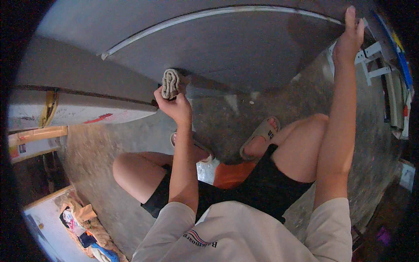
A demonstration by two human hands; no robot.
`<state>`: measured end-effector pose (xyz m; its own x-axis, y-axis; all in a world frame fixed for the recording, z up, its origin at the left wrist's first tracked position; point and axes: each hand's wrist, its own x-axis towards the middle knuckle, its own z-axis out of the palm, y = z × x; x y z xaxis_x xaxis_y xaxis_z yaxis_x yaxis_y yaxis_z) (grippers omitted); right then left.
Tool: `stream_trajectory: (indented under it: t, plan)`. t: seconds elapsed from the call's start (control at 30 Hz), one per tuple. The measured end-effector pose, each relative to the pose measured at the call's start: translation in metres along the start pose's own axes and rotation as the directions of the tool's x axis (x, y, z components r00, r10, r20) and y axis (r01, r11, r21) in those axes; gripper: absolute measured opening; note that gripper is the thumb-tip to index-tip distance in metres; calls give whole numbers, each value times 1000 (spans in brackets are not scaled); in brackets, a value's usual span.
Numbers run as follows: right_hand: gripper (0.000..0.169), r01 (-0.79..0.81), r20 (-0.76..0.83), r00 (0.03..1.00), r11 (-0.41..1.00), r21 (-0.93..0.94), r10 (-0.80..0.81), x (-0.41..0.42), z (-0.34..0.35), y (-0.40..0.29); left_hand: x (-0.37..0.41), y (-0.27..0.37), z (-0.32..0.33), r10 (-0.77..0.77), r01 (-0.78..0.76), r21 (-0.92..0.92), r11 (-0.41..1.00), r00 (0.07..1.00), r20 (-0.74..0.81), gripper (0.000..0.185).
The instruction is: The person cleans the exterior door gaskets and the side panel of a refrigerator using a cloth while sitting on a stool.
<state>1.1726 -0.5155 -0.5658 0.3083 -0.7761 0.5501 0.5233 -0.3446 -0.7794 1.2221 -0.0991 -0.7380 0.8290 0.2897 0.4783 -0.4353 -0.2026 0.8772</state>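
Before me stands a broad grey panel [242, 49], crossed near the top by a pale metal trim strip [209, 13] that bows in the wide view. My left hand [175, 106] is closed on a folded beige cloth [171, 83], its rolled end facing up, close against the panel's lower left part. My right hand [350, 41] is raised at the panel's upper right edge, by the end of the trim strip. Its fingers point up, and their contact with the edge is only partly visible.
White metal brackets [373, 62] stand right of the panel. A white marked board [98, 109] with yellow tape juts in at left. An open box of mixed items [88, 232] lies lower left. Something orange [229, 175] is beneath me on the concrete floor [98, 163].
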Motion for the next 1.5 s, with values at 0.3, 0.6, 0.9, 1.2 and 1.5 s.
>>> stream_trajectory:
  t: [0.3,0.6,0.9,1.2,1.5]
  plan:
    - [95,-173,-115,984,895,-412,137,-8,4,-21,-22,-1,32,110,-115,63,991,991,71,28]
    - [96,-125,-107,989,956,-264,100,-18,11,-26,-67,32,91,143,-144,-2,990,978,153,26]
    - [95,-162,-130,983,940,-300,128,-15,6,-17,-104,55,152,219,-192,-119,974,932,288,33]
    - [98,-119,-83,992,954,-277,99,-10,1,-3,-118,75,180,196,-132,-184,974,900,390,34]
    - [102,-161,-128,985,889,-429,117,-33,21,-54,-88,52,134,175,-130,-147,981,919,354,30]
